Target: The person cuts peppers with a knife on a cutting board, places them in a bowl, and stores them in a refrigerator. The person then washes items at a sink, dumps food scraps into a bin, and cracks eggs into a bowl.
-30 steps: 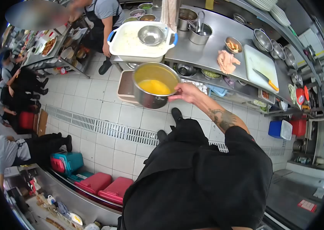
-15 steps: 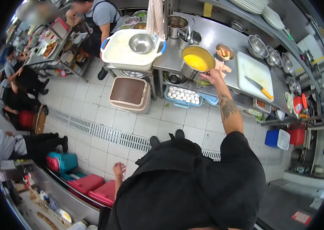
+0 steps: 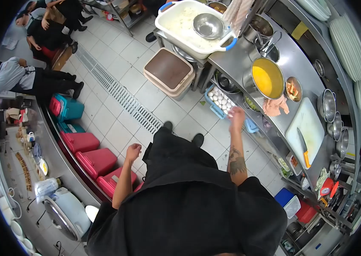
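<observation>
My right hand (image 3: 236,118) hangs in the air in front of the steel table, near the blue crate of eggs (image 3: 219,101). It is apart from the pot, with loosely bent fingers and nothing visible in them. On the table stands a steel pot (image 3: 253,85) with yellow liquid inside. Beside the pot lie a pinkish cloth (image 3: 276,106) and a small bowl of cut food (image 3: 293,88). Over the floor on the other side, my left hand (image 3: 134,151) is loosely curled, holding nothing that I can see. The red lidded bins (image 3: 99,161) are the things nearest it.
A white cutting board (image 3: 308,123) carries a knife with an orange handle (image 3: 306,158). A white tub (image 3: 176,32) holds a metal bowl (image 3: 208,26). Below stands a lidded bin (image 3: 168,70). A floor drain (image 3: 116,89) crosses the tiles. A co-worker (image 3: 16,79) stands at the left counter.
My right hand has let go of the pot's handle and drawn back from the table. The view has turned left, bringing more of the left counter and red bins into sight. The pot remains on the table.
</observation>
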